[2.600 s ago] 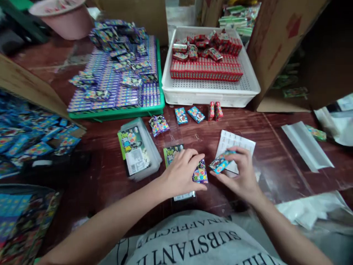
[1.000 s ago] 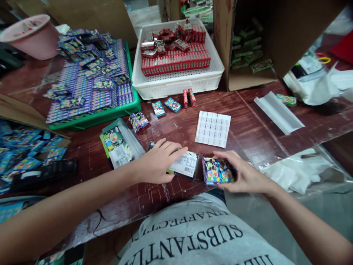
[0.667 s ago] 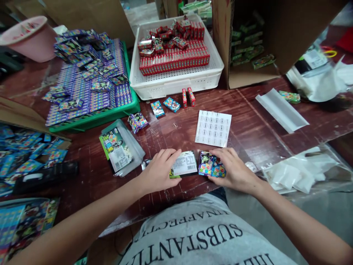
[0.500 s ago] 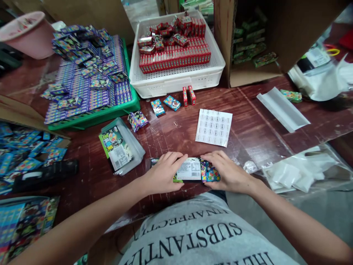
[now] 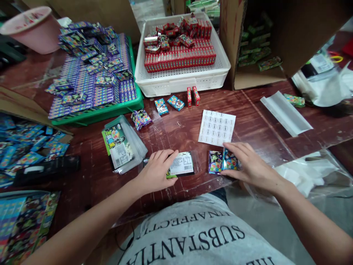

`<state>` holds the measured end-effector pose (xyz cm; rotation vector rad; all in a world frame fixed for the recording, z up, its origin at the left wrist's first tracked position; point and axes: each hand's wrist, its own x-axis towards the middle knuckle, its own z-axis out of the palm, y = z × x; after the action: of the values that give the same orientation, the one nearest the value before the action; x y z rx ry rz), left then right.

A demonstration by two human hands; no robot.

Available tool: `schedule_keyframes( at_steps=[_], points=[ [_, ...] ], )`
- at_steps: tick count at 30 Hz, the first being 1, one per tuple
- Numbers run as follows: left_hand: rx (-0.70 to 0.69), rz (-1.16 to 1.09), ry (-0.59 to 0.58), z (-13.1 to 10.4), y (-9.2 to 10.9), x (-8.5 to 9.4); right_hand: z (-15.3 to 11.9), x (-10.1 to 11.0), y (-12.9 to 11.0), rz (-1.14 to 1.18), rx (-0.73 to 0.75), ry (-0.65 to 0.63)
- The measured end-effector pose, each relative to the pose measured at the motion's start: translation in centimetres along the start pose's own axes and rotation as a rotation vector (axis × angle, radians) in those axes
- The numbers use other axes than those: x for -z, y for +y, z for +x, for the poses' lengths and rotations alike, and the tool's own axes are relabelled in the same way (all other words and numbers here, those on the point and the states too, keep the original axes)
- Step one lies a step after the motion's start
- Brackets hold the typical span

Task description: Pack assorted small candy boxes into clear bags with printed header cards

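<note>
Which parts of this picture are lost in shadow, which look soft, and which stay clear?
Head view: deep shadow inside the cardboard box, dimming its green packs; head view: pink tub at upper left looks soft; head view: left hand and right hand fairly clear, though the print on the sticker sheet is too small to read.

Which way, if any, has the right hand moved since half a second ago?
Yes: judged against the white basket, the right hand has shifted rightward and a little up the picture.
</note>
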<state>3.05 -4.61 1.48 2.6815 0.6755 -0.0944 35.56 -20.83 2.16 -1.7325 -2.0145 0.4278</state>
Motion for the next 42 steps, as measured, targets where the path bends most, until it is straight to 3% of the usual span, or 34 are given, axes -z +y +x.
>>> schedule_keyframes(
  at_steps=[4,9,12,19,24,28,30,33,35,42],
  points=[
    [-0.016,-0.033,-0.001,-0.1,0.3,-0.4,2.6,-1.7,-2.5,0.063,0.068,0.145],
    [0.004,-0.065,0.007,-0.3,0.4,-0.7,4.2,-6.2,-3.0,0.069,0.117,0.016],
    [0.007,-0.094,0.000,-0.5,0.3,-0.7,3.6,-7.5,-2.2,0.056,0.098,-0.026],
    [-0.020,-0.110,-0.051,0.1,0.1,-0.3,3.7,-8.2,-2.3,0.071,0.194,-0.016],
    [-0.113,-0.151,-0.112,0.3,0.2,0.1,4.7,-9.0,-2.3,0.052,0.154,0.016],
    [-0.096,-0.165,-0.100,0.2,0.6,-0.1,4.1,-7.6,-2.2,0.064,0.107,0.065],
    [-0.085,-0.161,-0.095,0.2,0.8,-0.3,3.3,-6.1,-2.1,0.079,0.144,0.005],
    [-0.086,-0.156,-0.095,0.2,0.8,-0.4,2.2,-4.1,-1.7,0.059,0.205,-0.192],
    [-0.081,-0.152,-0.093,0.2,0.8,-0.4,1.8,-3.5,-1.5,0.044,0.207,-0.240],
    [-0.042,-0.148,-0.056,0.0,1.2,-0.6,2.3,-5.5,-2.0,0.032,0.140,-0.122]
  ],
)
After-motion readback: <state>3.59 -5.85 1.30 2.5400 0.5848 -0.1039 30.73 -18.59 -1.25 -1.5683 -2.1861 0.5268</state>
